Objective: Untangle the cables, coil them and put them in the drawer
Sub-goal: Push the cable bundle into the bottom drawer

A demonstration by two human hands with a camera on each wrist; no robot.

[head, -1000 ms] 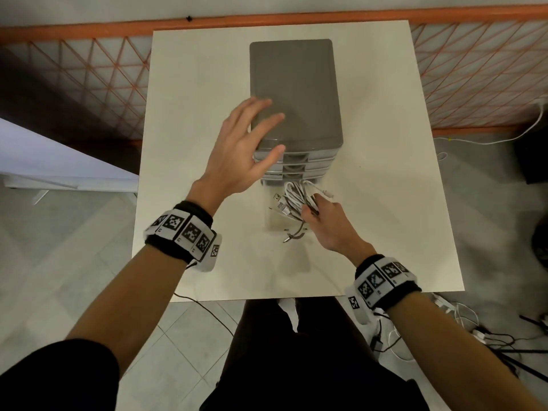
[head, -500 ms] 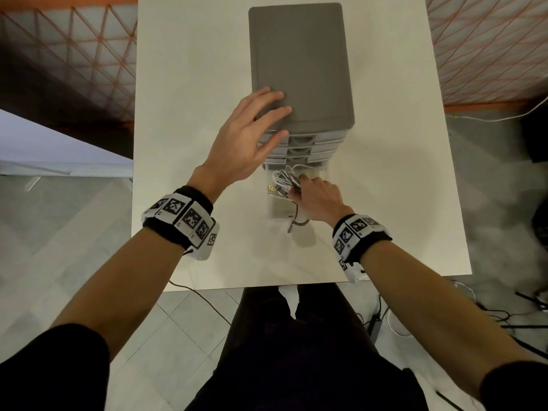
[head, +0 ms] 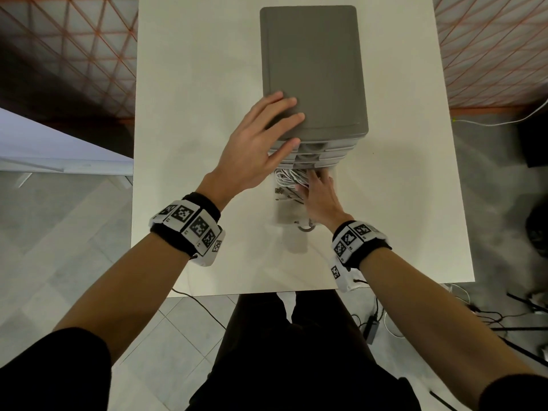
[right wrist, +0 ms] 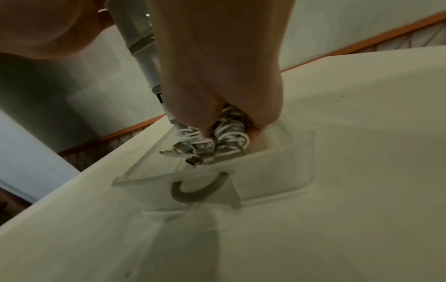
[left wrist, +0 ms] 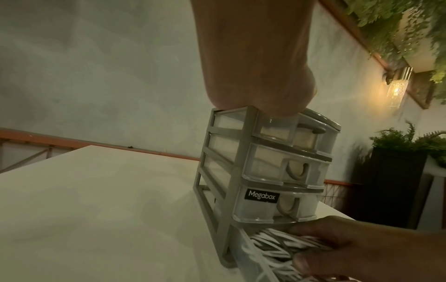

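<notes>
White table (head: 192, 84) — flat top, under both hands, carrying everything listed below.

Grey drawer unit (head: 311, 69) — stands upright on the table ahead of both hands; plain grey top, clear drawer fronts, a black label reading "Megabox" on the third front down in the left wrist view. Three upper drawers closed.

Bottom drawer (right wrist: 193, 177) — clear plastic with a grey curved handle, pulled out toward the person, directly beneath the right hand.

Left hand (head: 255, 152) — fingers straight and spread, lying flat on the near left corner of the unit's top, the thumb down along the drawer fronts; holds nothing.

Right hand (head: 318, 200) — reaches into the open drawer, fingers and thumb curled round the cable bundle, fingertips close under the unit's front edge.

White cables (head: 289, 178) — a coiled bundle, inside the open drawer, at and just left of the right hand's fingertips, which grip it.

Connector ends (right wrist: 190, 154) — several metal plugs sticking out of the bundle toward the drawer's front wall, on the thumb side of the right hand.
</notes>
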